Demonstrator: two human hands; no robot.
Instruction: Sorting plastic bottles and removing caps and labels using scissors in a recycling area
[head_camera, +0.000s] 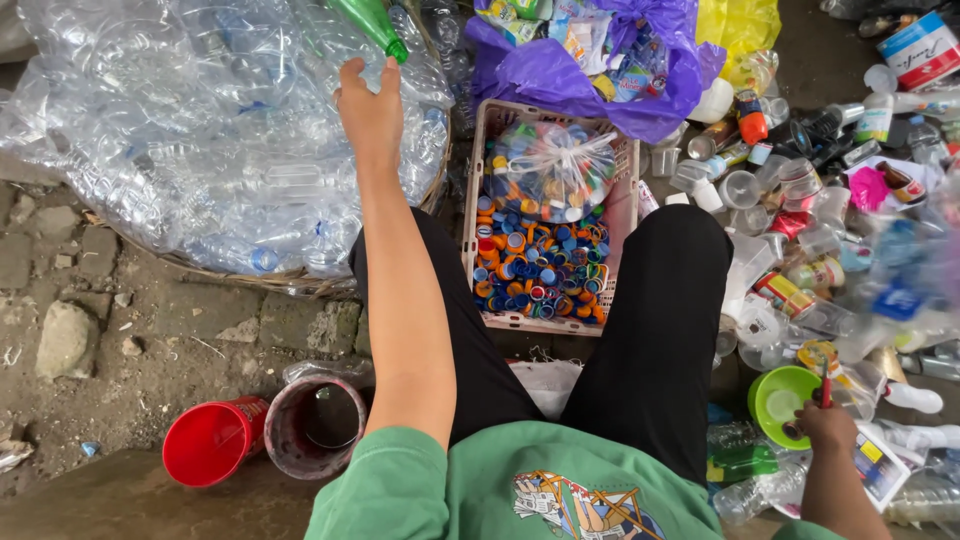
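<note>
Surroundings: a pale plastic crate (487, 180) sits between the person's black-trousered knees, filled with small round bottle caps (540, 265) in blue, orange and red, with a knotted clear bag of more caps (552, 165) on top.
Left side: a large heap of crushed clear plastic bottles (190, 130) fills a shallow woven basket (270, 283) — glossy, crinkled, see-through.
Right side: a loose scatter of clear cups, tins and small bottles (800, 210) lies on the ground, beside a round lime-green plastic bowl (775, 398).
Behind: a crumpled purple plastic bag (560, 75) and a yellow one (740, 25).
Near the feet: a red plastic cup (210, 440) lies beside a grimy open tin (313, 425).
Bottle: a slim green plastic bottle (368, 22) with a green cap hangs tilted, cap down, over the clear heap — just off the fingertips, apart from them.
Left hand (370, 110): stretched forward, fingers spread and holding nothing.
Right hand (826, 425): low by the bowl, closed round a thin red stick-like tool (826, 385).
</note>
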